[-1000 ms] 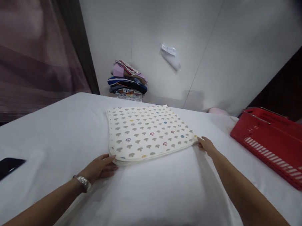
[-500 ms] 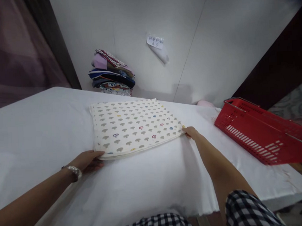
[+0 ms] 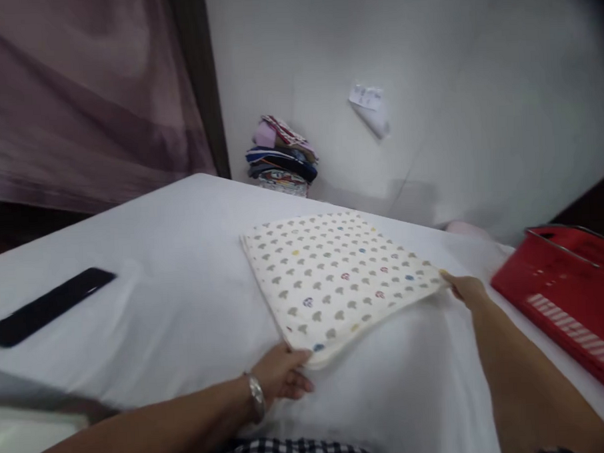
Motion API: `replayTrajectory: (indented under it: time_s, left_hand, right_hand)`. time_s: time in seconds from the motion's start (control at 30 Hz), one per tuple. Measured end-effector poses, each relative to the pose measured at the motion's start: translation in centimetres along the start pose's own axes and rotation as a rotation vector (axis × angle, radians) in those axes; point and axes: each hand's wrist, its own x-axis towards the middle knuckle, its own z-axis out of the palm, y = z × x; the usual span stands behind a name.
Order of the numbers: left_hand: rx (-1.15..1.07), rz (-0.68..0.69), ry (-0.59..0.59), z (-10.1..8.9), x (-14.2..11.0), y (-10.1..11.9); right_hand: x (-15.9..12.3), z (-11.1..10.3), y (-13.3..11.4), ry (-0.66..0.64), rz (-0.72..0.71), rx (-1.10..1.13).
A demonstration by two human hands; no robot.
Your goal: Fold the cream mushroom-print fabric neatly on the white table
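Note:
A folded cream cloth (image 3: 329, 272) printed with grey and coloured mushroom shapes lies on the white-covered table (image 3: 184, 272). My left hand (image 3: 283, 372), with a silver bracelet at the wrist, pinches its near left corner, thumb on top and fingers beneath. At the near right corner my right hand (image 3: 463, 289) grips the edge; its fingertips are partly hidden. The near edge between the hands looks layered and slightly lifted off the table.
A stack of folded clothes (image 3: 281, 157) stands against the wall at the back. On the right is a red plastic basket (image 3: 559, 289) with metal handles. A long black flat object (image 3: 50, 307) lies at the left. A paper note (image 3: 369, 103) hangs on the wall.
My view has swung to the left, bringing the black object into sight. The cloth now appears further right and more slanted, with both hands still on its near corners.

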Motion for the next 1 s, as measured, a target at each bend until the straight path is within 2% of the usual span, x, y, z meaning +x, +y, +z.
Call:
replayTrajectory:
  time_s: [0.03, 0.07, 0.17, 0.2, 0.27, 0.37, 0.43, 0.53, 0.6, 0.63, 0.67, 0.83, 1.0]
  left_hand:
    - [-0.04, 0.001, -0.038, 0.7, -0.1, -0.8]
    - [-0.072, 0.0, -0.072, 1.2, -0.2, -1.5]
    - [-0.121, -0.01, -0.113, 1.0, -0.5, -2.5]
    - [-0.115, -0.025, -0.127, 0.4, -0.6, -2.5]
    - [-0.085, -0.053, -0.181, -1.0, -0.8, -2.2]
    - [-0.05, -0.043, -0.195, -3.9, -0.9, -0.6]
    - [-0.07, 0.008, -0.088, -5.9, -0.6, 1.3]
    - [-0.087, 0.131, 0.141, -9.2, 0.8, 5.0]
    - [0.022, 0.263, 0.345, -11.4, 2.2, 7.6]
    - [0.124, 0.328, 0.458, -12.4, 2.9, 8.8]
    - [0.168, 0.368, 0.519, -13.4, 3.7, 10.0]
    - [0.373, 0.517, 0.747, -17.3, 7.4, 14.5]
    - [0.656, 0.635, 0.896, -19.0, 10.4, 17.4]
  right_hand:
    - [0.6, 0.2, 0.8, -0.047, 0.067, -0.124]
    - [1.1, 0.6, 1.6, -0.046, 0.052, -0.199]
    - [2.1, 2.3, 3.7, -0.033, -0.083, -0.309]
    - [2.1, 2.9, 4.1, -0.012, -0.11, -0.305]
    - [1.9, 3.7, 4.4, 0.078, -0.066, -0.289]
    - [1.3, 4.6, 3.2, 0.131, -0.129, -0.222]
    - [0.4, 5.3, 1.2, 0.079, -0.242, -0.154]
    - [-2.1, 7.0, -3.1, 0.001, -0.353, -0.07]
    - [-4.8, 8.4, -6.6, -0.044, -0.478, -0.008]
    - [-6.3, 9.2, -8.3, -0.092, -0.521, 0.054]
    - [-7.9, 10.0, -10.1, -0.164, -0.55, 0.117]
    - [-15.6, 13.8, -18.4, -0.488, -0.734, 0.29]
    - [-20.4, 17.9, -25.7, -0.656, -0.913, 0.326]
